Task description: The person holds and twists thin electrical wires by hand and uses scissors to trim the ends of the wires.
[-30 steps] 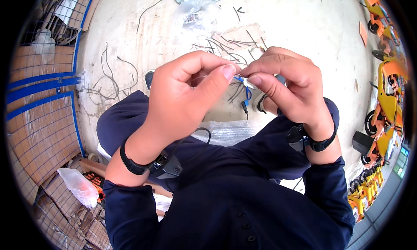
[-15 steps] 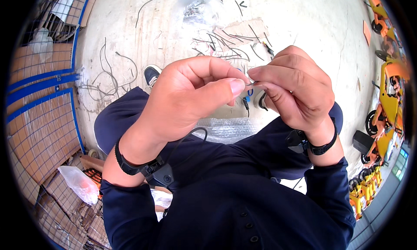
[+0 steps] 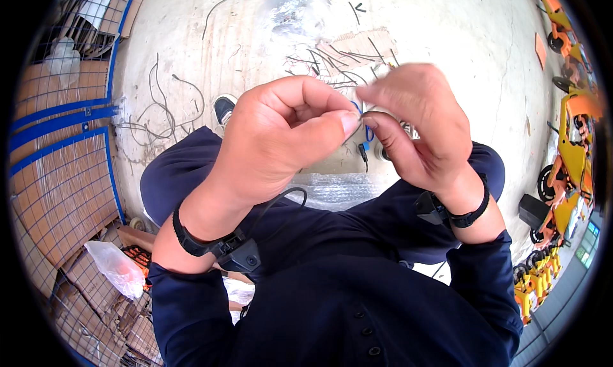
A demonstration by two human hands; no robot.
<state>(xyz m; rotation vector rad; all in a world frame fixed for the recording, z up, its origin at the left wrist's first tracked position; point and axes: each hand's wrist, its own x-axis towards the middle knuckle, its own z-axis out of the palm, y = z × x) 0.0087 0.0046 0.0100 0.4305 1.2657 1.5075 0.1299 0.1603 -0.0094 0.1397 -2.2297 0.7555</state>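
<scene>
My left hand (image 3: 274,134) is closed in a pinch, thumb against curled forefinger, on the end of a thin dark cable (image 3: 301,193). The cable's loop shows below that hand, above my lap; its pinched tip is mostly hidden. My right hand (image 3: 424,124) is close beside it, its thumb tip near the left thumb. The right forefinger is lifted off the thumb and smeared by motion, with a gap between them. Beyond and below the fingertips lies a blue-handled tool (image 3: 368,134), partly hidden, beside a black connector (image 3: 363,151).
Several dark cable pieces (image 3: 345,60) lie over cardboard (image 3: 377,44) on the floor. Longer cables (image 3: 167,112) coil at left, near a blue mesh cage (image 3: 64,127). A clear plastic bag (image 3: 294,16) lies far ahead. Yellow-orange wheeled machines (image 3: 568,156) line the right. Bubble wrap (image 3: 338,189) lies between my legs.
My right forefinger and thumb have parted, and that hand has shifted slightly left with its fingers raised. My left hand keeps its pinch nearly in place.
</scene>
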